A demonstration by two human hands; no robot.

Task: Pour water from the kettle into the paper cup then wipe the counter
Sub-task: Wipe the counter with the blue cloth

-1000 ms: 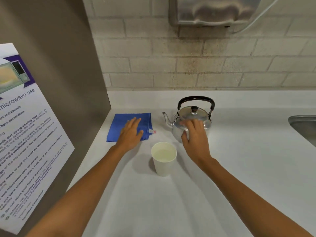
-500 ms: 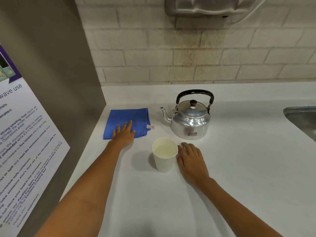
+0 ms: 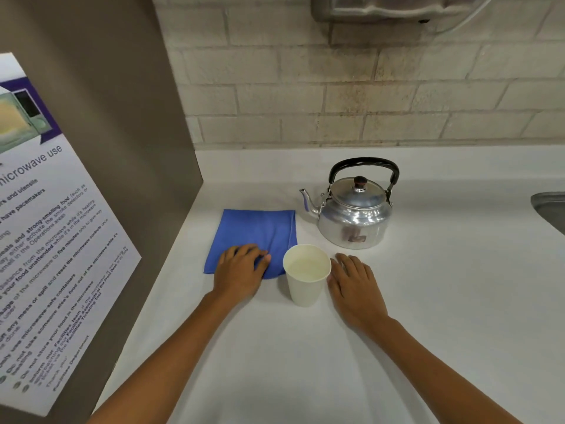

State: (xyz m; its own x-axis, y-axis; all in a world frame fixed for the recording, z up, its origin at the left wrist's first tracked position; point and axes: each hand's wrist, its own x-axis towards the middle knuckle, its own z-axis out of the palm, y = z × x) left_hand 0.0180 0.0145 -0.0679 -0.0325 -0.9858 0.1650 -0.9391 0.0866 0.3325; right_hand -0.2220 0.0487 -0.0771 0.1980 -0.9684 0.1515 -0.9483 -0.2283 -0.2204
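We find the kettle (image 3: 354, 214) standing upright on the white counter (image 3: 443, 301), lid on, spout pointing left toward the blue cloth (image 3: 256, 234), which lies flat and folded just beside it. The paper cup (image 3: 306, 273) stands upright in front of both, its left side overlapping the cloth's near right corner in this view; we cannot tell whether it rests on the cloth. The cup's interior looks pale, and we cannot say whether it holds water.

The left hand (image 3: 240, 272) lies on the cloth's near edge, fingers curled and bunching the fabric slightly, gripping little more than a fold. The right hand (image 3: 356, 289) rests flat and spread on the counter, just beside the cup and possibly touching its wall; it holds nothing.

Our assessment of handling: the kettle is polished metal, rigid and likely slippery on its body, with weight depending on its fill. The proper hold is the black arched handle (image 3: 363, 163), standing upright above the lid. The cup we judge light, thin-walled and easily crushed or tipped; it should be steadied low on the wall with gentle pressure during pouring. The cloth is soft and limp and will bunch under a flat palm, which suits wiping.
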